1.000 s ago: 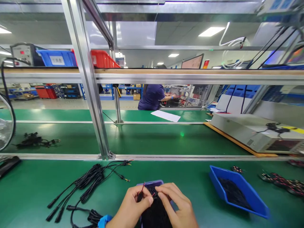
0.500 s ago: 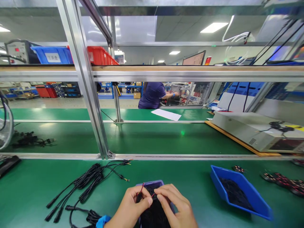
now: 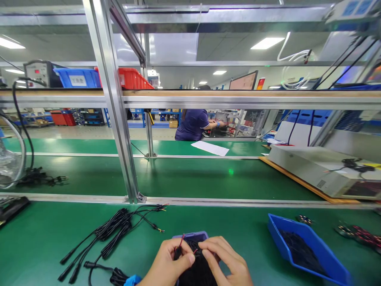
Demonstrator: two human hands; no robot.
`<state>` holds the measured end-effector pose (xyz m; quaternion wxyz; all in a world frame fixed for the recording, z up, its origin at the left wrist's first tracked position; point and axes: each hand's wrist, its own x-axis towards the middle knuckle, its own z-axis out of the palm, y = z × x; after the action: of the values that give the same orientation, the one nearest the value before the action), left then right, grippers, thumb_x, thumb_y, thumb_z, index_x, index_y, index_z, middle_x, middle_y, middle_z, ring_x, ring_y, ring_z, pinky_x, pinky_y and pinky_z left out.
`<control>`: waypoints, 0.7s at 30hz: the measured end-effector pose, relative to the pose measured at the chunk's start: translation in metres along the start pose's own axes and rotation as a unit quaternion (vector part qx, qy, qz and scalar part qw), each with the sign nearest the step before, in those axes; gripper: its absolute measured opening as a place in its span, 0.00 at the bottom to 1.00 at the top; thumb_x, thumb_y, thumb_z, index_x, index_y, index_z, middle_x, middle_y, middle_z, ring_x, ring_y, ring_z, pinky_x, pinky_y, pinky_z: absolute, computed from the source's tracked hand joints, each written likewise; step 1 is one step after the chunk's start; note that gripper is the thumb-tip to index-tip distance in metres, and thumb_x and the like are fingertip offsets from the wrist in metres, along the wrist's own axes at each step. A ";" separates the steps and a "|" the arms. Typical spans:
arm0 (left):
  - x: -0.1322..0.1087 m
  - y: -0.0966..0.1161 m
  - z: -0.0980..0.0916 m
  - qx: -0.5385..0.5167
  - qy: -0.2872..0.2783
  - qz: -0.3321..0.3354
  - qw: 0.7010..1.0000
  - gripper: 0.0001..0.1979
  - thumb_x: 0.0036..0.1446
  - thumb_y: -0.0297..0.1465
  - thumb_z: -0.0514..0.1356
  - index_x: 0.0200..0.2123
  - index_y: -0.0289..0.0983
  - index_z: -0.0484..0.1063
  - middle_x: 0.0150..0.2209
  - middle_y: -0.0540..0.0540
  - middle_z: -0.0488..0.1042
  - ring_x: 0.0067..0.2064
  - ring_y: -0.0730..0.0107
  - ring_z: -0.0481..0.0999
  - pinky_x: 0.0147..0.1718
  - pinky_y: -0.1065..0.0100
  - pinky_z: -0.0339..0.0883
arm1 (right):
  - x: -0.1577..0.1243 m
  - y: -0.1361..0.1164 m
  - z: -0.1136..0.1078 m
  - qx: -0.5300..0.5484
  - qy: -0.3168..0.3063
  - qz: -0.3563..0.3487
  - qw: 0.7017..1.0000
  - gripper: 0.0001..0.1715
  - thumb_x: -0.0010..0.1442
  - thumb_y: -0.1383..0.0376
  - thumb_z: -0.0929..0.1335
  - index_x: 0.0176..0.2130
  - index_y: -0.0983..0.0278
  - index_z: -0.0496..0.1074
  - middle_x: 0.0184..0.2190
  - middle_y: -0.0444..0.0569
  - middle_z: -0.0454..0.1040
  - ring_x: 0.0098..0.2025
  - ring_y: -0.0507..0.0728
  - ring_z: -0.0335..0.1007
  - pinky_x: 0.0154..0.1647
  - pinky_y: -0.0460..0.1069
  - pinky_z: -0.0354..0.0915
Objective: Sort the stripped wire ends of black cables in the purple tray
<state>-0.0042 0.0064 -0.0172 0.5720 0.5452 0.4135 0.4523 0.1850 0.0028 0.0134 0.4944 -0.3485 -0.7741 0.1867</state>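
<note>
My left hand [image 3: 168, 263] and my right hand [image 3: 226, 261] meet over a purple-edged tray [image 3: 190, 236] on the green workbench [image 3: 59, 246]. Between my fingers is a bunch of black cable [image 3: 198, 273] with thin red wire ends [image 3: 181, 241] sticking up. My left thumb and fingers pinch a black cable end, and my right fingertips press on the wires beside it. A blue wrist strap [image 3: 132, 281] circles my left wrist. Several black cable harnesses [image 3: 110, 232] lie just left of my left hand.
To the right stands a blue tray [image 3: 306, 250] of black cables, with coloured wire assemblies [image 3: 357, 234] beyond it. Aluminium frame rails [image 3: 119, 131] divide the bench. A grey device [image 3: 324, 171] sits on a wooden board. Farther off, a co-worker [image 3: 192, 125] works behind a sheet of white paper [image 3: 210, 148].
The whole view has shifted slightly, with the far bench and the blue tray sitting lower and farther right. My hands stay together on the black cable, with no visible change of hold.
</note>
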 end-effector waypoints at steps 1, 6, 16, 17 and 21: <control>-0.001 0.001 0.000 -0.001 0.001 -0.001 1.000 0.21 0.50 0.48 0.68 0.25 0.35 0.73 0.23 0.52 0.67 0.28 0.72 0.60 0.29 0.71 0.54 | 0.000 0.000 0.000 -0.003 -0.002 -0.004 1.000 0.09 0.69 0.66 0.65 0.43 0.59 0.77 0.35 0.48 0.80 0.37 0.57 0.77 0.42 0.49 0.73; -0.004 0.011 0.004 0.004 0.009 -0.001 1.000 0.21 0.50 0.48 0.68 0.24 0.35 0.72 0.22 0.52 0.66 0.28 0.72 0.59 0.29 0.71 0.54 | 0.001 -0.001 0.000 -0.005 0.017 0.000 1.000 0.10 0.70 0.63 0.65 0.42 0.59 0.77 0.34 0.50 0.80 0.36 0.58 0.77 0.41 0.50 0.74; -0.006 0.019 0.010 -0.016 0.043 -0.011 0.999 0.25 0.45 0.52 0.69 0.22 0.35 0.73 0.19 0.54 0.64 0.25 0.74 0.57 0.29 0.70 0.55 | 0.003 0.001 0.003 -0.008 -0.009 -0.024 1.000 0.13 0.70 0.62 0.64 0.41 0.59 0.78 0.32 0.49 0.81 0.33 0.57 0.78 0.37 0.49 0.74; -0.006 0.019 0.010 -0.020 0.041 -0.015 0.999 0.25 0.45 0.52 0.70 0.22 0.35 0.73 0.18 0.54 0.64 0.24 0.74 0.57 0.29 0.70 0.55 | 0.003 0.001 0.002 -0.008 -0.009 -0.021 1.000 0.13 0.70 0.62 0.64 0.42 0.59 0.78 0.32 0.49 0.80 0.34 0.57 0.78 0.38 0.49 0.74; -0.006 0.021 0.010 -0.019 0.040 -0.017 0.999 0.26 0.44 0.53 0.70 0.22 0.35 0.73 0.20 0.52 0.67 0.25 0.73 0.59 0.27 0.71 0.54 | 0.002 -0.001 -0.002 -0.008 0.014 0.012 1.000 0.11 0.70 0.63 0.65 0.42 0.59 0.78 0.34 0.49 0.80 0.36 0.58 0.77 0.42 0.50 0.74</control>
<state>0.0031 -0.0021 0.0041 0.5730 0.5084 0.4366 0.4717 0.1861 0.0035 0.0167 0.5002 -0.3638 -0.7645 0.1816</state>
